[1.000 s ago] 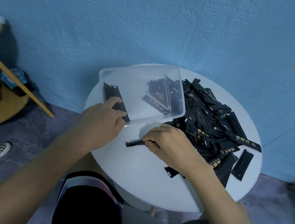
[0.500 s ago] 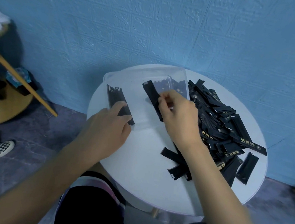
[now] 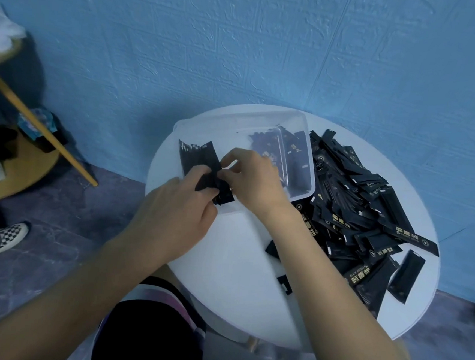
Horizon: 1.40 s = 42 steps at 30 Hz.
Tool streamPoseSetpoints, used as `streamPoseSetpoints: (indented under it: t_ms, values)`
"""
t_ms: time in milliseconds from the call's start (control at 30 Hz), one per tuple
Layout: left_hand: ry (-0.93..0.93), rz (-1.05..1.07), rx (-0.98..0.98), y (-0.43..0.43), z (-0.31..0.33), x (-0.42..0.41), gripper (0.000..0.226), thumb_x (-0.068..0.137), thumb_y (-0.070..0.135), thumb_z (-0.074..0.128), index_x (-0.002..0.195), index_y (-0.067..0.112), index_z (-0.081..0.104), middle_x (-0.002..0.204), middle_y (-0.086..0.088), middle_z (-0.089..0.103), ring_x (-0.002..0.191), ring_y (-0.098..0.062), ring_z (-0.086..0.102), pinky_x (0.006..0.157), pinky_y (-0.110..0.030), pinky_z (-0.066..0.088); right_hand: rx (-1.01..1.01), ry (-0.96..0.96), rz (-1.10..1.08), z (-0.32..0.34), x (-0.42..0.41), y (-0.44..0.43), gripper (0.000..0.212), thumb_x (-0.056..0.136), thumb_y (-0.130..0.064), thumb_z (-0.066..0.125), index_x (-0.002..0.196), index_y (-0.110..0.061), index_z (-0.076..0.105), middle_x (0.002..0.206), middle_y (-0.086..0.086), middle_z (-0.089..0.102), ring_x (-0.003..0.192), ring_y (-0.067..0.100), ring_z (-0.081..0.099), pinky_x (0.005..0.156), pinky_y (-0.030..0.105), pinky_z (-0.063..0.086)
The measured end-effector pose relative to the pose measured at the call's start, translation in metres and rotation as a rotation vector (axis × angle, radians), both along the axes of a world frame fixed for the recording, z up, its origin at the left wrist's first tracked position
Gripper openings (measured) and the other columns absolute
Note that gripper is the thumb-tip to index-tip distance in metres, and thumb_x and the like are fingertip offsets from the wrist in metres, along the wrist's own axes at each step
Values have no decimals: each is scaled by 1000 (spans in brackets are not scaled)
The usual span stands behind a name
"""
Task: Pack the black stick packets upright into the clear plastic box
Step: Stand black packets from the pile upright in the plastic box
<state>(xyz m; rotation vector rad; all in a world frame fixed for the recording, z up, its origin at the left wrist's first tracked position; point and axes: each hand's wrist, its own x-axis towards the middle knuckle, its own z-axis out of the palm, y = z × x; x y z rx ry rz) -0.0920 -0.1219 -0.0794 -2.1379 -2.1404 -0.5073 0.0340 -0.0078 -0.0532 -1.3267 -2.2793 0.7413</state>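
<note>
**A:** What's the setting?

**B:** A round white surface (image 3: 223, 278) against a blue textured wall (image 3: 240, 52), with grey-purple floor (image 3: 71, 223) below. A wooden side table (image 3: 18, 174) and a checkered shoe (image 3: 10, 236) are out at nine o'clock.

**A:** And the packets?

**B:** Loose black stick packets (image 3: 356, 203) are heaped at three o'clock. The clear plastic box (image 3: 311, 171) sits at twelve, with a standing row (image 3: 197, 155) at its nine o'clock end, right by the hands.

**A:** The hands?

**B:** The left hand (image 3: 176, 215) curls round the row's near end, grasping it. The right hand (image 3: 253, 178) pinches a packet against that row, close beside the left.
</note>
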Motion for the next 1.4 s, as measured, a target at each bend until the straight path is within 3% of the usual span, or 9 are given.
streamPoseSetpoints:
  t_ms: [300,500,667,833,1000,1100,1200,1300,1400]
  values:
    - [10,-19,-14,-1,2,-3,42,97,37,36,117,23,70,141,4,43,79,-24,60,65,-44,56,-72,139,38,-5,2,0,8,92,-29,65,90,-25,71,70,3,73,66,20,70,75,44,59]
    - [8,-47,-1,-2,0,-7,44,98,36,32,124,23,65,141,2,44,82,-24,60,63,-44,56,-31,60,42,-6,2,0,8,94,-25,63,97,-24,70,78,4,74,78,25,71,84,44,56]
    - [7,-52,17,-4,1,-5,43,98,34,35,129,26,63,138,2,47,85,-23,60,63,-40,55,-152,96,47,-5,5,3,18,91,-15,62,103,-25,71,75,4,75,68,17,72,80,42,60]
    - [32,-51,35,-4,1,-4,47,98,34,35,137,26,59,135,1,49,84,-23,60,60,-36,52,-198,122,59,-7,6,5,20,91,-11,63,103,-24,71,77,8,74,66,21,73,80,46,61]
    - [64,-61,52,-6,5,-2,40,98,32,45,131,25,66,129,-1,52,75,-22,61,52,-26,36,-222,130,59,-9,8,7,22,90,-10,60,102,-25,70,78,8,74,67,21,73,79,46,61]
    - [64,-54,73,-10,11,2,29,95,34,57,117,26,74,113,2,61,62,-19,61,47,-17,17,-196,125,54,-10,8,8,17,90,-15,62,97,-29,70,70,5,73,66,19,68,79,46,60]
    - [55,19,202,-14,18,5,21,95,36,64,100,24,80,94,7,63,56,-18,58,47,-17,21,-201,127,56,-12,8,10,11,90,-20,64,92,-30,69,68,2,72,67,20,68,78,48,60]
    - [148,-45,372,-10,22,6,25,94,36,60,90,21,79,93,5,67,72,-22,58,57,-29,39,-226,147,45,-13,5,12,15,91,-20,60,83,-31,68,69,2,73,71,24,72,78,50,60]
    - [263,-207,357,3,15,3,31,96,41,58,95,19,80,109,2,72,95,-27,63,96,-43,44,-313,178,37,-10,6,13,21,95,-11,52,88,-18,71,72,10,73,68,29,70,79,48,62]
